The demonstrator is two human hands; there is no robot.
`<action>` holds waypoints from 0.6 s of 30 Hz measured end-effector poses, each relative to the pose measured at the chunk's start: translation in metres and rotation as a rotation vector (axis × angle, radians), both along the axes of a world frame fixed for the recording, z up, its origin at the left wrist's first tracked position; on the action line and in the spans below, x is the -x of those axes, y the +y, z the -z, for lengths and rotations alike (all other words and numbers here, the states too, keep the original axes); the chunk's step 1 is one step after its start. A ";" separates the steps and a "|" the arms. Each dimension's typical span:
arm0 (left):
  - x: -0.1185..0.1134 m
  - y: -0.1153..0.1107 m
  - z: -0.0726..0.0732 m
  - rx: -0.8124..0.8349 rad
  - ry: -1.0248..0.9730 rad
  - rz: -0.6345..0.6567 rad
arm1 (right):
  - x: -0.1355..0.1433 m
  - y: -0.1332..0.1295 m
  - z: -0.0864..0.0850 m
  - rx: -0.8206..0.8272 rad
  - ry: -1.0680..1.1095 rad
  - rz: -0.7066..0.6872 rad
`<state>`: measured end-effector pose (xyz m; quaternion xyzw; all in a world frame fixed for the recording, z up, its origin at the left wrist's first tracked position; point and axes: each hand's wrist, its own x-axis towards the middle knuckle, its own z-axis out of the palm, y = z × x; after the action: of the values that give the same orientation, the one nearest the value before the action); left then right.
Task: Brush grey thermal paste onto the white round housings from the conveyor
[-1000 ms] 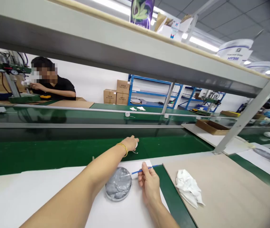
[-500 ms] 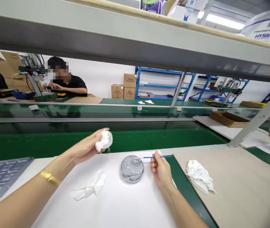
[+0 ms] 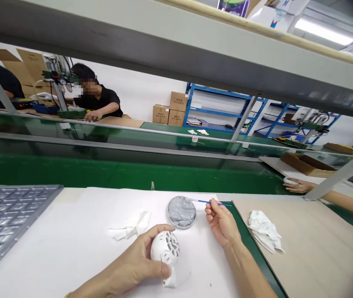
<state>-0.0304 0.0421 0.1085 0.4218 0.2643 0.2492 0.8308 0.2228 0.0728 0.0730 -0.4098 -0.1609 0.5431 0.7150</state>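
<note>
My left hand (image 3: 142,258) is wrapped round a white rounded plastic housing (image 3: 166,252) with slotted openings on its face, held low over the white paper. Between the thumb and fingers of my right hand (image 3: 223,221) is a thin blue brush (image 3: 207,201). Its tip reaches the far right edge of a round dish of grey paste (image 3: 182,212). The dish stands on the white paper (image 3: 80,248), just beyond the housing. A crumpled white tissue (image 3: 133,225) lies to the left of the dish.
A clear plastic tray (image 3: 12,223) lies at the left. Another white cloth (image 3: 265,231) rests on brown cardboard (image 3: 316,248) at the right. A co-worker's hand (image 3: 299,186) holds a white part by the green belt (image 3: 80,169). A shelf beam (image 3: 164,45) crosses overhead.
My left hand has brought the white housing down and to the right, nearer me, with its slotted face turned up. A co-worker's hand at the right has reached further in over the belt.
</note>
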 end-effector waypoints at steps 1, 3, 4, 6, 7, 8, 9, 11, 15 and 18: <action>-0.002 -0.001 0.002 -0.032 0.004 0.003 | 0.001 -0.002 -0.001 -0.005 -0.009 0.003; -0.003 -0.003 0.007 -0.088 0.026 -0.005 | 0.003 -0.006 -0.004 -0.016 -0.030 -0.004; -0.003 -0.004 0.009 -0.114 0.043 -0.011 | 0.005 -0.008 -0.006 -0.022 -0.043 -0.012; -0.002 -0.005 0.012 -0.156 0.075 -0.027 | 0.009 -0.013 -0.010 -0.029 -0.075 -0.041; -0.001 -0.005 0.013 -0.170 0.093 -0.032 | 0.011 -0.016 -0.012 -0.028 -0.092 -0.060; 0.000 -0.004 0.014 -0.183 0.106 -0.038 | 0.013 -0.019 -0.015 -0.025 -0.107 -0.082; 0.000 -0.004 0.014 -0.192 0.117 -0.043 | 0.016 -0.022 -0.017 -0.023 -0.121 -0.105; 0.001 -0.002 0.015 -0.213 0.134 -0.061 | 0.022 -0.028 -0.021 -0.028 -0.143 -0.154; 0.001 -0.001 0.017 -0.255 0.116 -0.112 | 0.034 -0.040 -0.023 -0.056 -0.200 -0.212; 0.000 -0.001 0.018 -0.253 0.088 -0.135 | 0.040 -0.046 -0.021 -0.067 -0.255 -0.203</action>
<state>-0.0305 0.0411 0.0908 0.5149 0.2947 0.3173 0.7398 0.1828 0.0265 0.0940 -0.4331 -0.3091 0.5506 0.6433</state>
